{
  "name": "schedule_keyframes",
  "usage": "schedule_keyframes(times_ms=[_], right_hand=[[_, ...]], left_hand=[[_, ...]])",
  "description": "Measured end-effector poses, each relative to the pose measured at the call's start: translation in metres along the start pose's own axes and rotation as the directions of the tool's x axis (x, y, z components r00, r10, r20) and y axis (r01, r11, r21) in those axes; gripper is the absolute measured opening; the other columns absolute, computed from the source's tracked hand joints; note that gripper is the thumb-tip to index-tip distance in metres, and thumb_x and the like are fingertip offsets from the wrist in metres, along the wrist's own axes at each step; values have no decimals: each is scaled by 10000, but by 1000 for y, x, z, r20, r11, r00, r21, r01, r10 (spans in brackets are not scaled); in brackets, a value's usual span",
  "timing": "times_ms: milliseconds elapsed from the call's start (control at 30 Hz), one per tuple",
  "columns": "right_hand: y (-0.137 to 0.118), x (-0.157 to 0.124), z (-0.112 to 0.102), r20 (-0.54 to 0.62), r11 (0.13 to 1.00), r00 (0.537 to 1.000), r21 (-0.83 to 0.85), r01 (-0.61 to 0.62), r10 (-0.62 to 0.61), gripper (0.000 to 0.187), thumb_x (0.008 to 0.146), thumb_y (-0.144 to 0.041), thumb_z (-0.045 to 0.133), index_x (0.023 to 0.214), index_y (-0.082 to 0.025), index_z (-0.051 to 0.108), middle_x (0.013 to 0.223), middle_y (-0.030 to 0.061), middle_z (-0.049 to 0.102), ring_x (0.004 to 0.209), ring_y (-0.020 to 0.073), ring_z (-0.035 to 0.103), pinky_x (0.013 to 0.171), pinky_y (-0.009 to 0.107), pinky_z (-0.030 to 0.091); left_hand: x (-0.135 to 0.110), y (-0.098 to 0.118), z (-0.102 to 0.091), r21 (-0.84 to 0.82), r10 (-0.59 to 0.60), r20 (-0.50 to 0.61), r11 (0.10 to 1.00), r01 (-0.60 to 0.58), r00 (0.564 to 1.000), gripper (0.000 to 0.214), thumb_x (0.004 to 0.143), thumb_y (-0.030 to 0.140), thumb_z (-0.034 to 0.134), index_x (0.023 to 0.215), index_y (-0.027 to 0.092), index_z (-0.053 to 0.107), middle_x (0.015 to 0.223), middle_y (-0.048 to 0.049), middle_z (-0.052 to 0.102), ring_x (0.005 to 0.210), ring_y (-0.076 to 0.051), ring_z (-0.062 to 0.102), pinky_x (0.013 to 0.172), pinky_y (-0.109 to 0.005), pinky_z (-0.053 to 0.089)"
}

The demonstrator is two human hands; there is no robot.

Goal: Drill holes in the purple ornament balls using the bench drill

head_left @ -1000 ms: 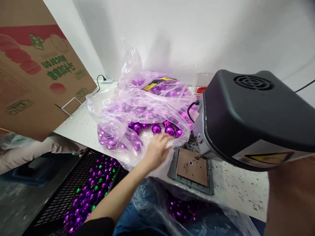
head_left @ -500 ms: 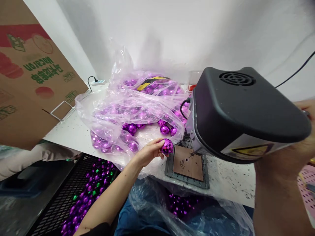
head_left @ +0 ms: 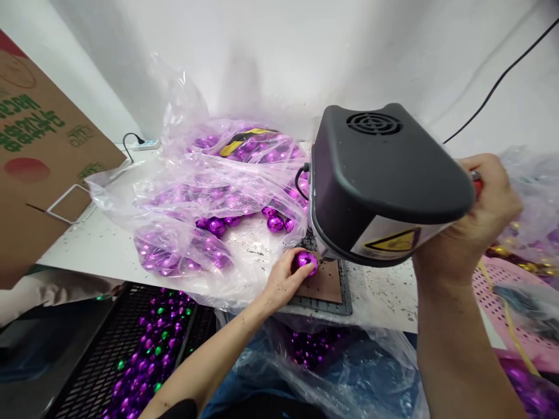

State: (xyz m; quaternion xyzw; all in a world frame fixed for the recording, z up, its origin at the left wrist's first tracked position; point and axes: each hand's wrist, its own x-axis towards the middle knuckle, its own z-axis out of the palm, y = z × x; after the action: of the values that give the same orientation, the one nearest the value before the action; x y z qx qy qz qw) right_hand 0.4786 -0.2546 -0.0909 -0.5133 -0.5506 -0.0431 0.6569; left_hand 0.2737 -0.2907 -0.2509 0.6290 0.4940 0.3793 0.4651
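My left hand grips a shiny purple faceted ball, fingers and thumb around its sides. The ball is over a brown board on a dark machine base. Close to the right of the ball is a black machine housing with a round vent and a yellow warning label. The machine's tool end is hidden behind the housing. My right hand is closed at the housing's right side around a handle with a bit of red showing; most of the handle is hidden.
Clear plastic bags of purple balls lie behind my left hand. A black crate of purple and green balls is lower left. A cardboard box stands left, a pink basket right. Dark shavings dot the white table.
My left hand has carried the purple ball from the board's left side over the board, close to the machine. The view has shifted right, so my right hand now shows more fully.
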Motion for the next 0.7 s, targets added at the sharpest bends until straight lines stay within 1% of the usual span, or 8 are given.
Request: schedule_keyframes(times_ms=[67,167,233,300,467,600,700], right_hand=[[0,0,0,0,1000,1000,4,-2,2,391,901,-456,506,714,-113,492,609,-26,381,606,9,333,593,179,242],[0,1,0,-5,1000,1000,13,7,-7,382,888,-452,521,710,-114,497,605,-25,379,600,11,327,588,188,235],[1,0,0,-10,1000,1000,11,8,-8,388,889,-460,522,719,-112,506,614,-25,383,605,12,333,594,192,240],[2,-1,0,-13,1000,1000,-1,1,-1,402,899,-473,520,734,-107,519,630,-25,387,619,10,339,606,193,250],[2,-3,-1,-17,1000,1000,3,4,-4,386,916,-448,524,749,-100,538,641,-26,397,630,6,347,610,189,255],[2,-2,-1,-20,1000,1000,16,21,-21,354,922,-412,536,748,-104,534,632,-31,397,618,2,344,601,181,252],[0,-3,-1,-20,999,999,-7,37,-37,340,933,-394,536,762,-101,543,648,-26,407,630,0,349,611,176,261]], left_hand=[[-1,0,7,117,55,-5,992,-54,998,317,943,402,635,1192,206,646,1171,-78,698,1061,-253,638,963,-402,491],[-2,-1,13,270,155,19,950,-154,988,354,921,401,670,1216,210,633,1192,-93,686,1079,-268,641,970,-420,504],[-2,-2,17,348,205,35,915,-204,978,396,888,409,709,1219,206,632,1202,-108,676,1109,-288,632,989,-446,500],[0,-3,22,389,225,27,895,-218,974,429,852,405,746,1213,204,631,1211,-115,670,1130,-304,620,1017,-479,485],[4,-8,33,355,213,-4,914,-198,977,387,850,372,740,1188,218,630,1180,-102,679,1151,-305,606,1094,-532,429],[4,-6,33,325,176,27,929,-175,984,363,852,356,733,1182,235,645,1192,-100,676,1188,-310,585,1160,-564,371],[4,-2,30,306,148,51,939,-157,988,342,843,337,733,1163,241,663,1196,-102,674,1203,-320,575,1162,-576,373]])
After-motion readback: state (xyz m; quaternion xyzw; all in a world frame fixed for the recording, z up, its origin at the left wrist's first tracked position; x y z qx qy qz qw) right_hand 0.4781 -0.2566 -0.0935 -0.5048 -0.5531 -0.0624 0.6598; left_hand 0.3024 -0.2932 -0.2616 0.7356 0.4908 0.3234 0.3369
